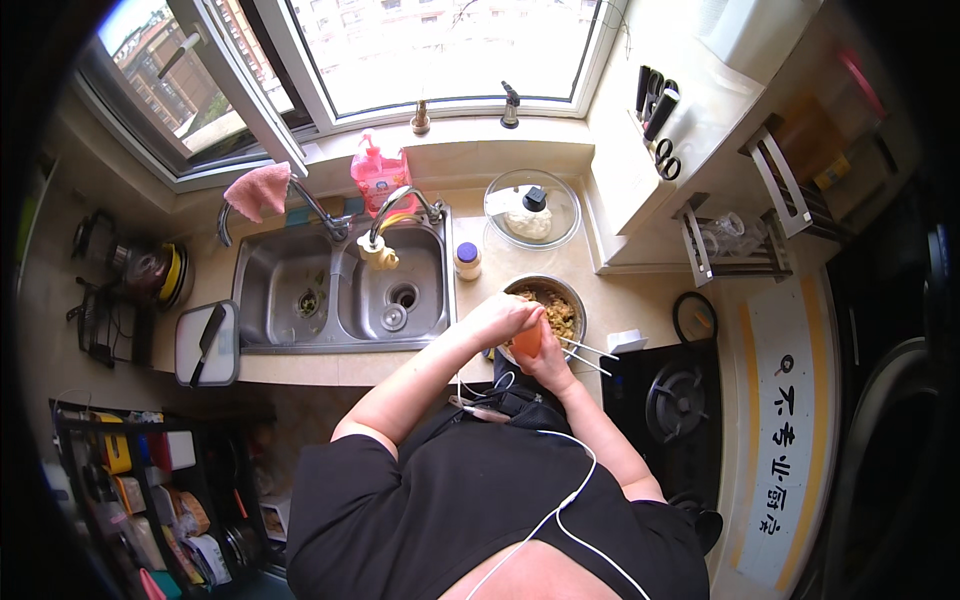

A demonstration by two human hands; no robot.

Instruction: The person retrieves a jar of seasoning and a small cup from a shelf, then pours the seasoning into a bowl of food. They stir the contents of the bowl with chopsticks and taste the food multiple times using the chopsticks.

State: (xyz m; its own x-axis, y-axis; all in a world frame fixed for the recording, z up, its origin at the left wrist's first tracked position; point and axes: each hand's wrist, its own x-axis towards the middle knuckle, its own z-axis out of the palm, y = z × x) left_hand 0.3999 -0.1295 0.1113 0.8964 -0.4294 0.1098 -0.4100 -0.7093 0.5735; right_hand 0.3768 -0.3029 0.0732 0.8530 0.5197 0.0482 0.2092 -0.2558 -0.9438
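A metal bowl [580, 300] of chopped, mixed filling [561, 313] stands on the counter in front of me. Over its near left part, my right hand [550, 366] grips the lower part of an orange container [528, 341], whose exact kind is unclear. My left hand [510, 313] closes around the upper end of the same container, its fingertips partly hidden. Two white-tipped chopsticks [591, 348] rest in the bowl and stick out over its right rim. Behind the bowl, a glass lid [495, 225] with a black knob covers a pale mass of what looks like dough [528, 223].
A double steel sink [289, 349] lies left, with a purple-capped jar [468, 262] beside it. At far left, a knife [211, 334] rests on a cutting board [184, 330]. A gas burner [676, 403] is at right; a small white dish [627, 341] sits near the hob's edge.
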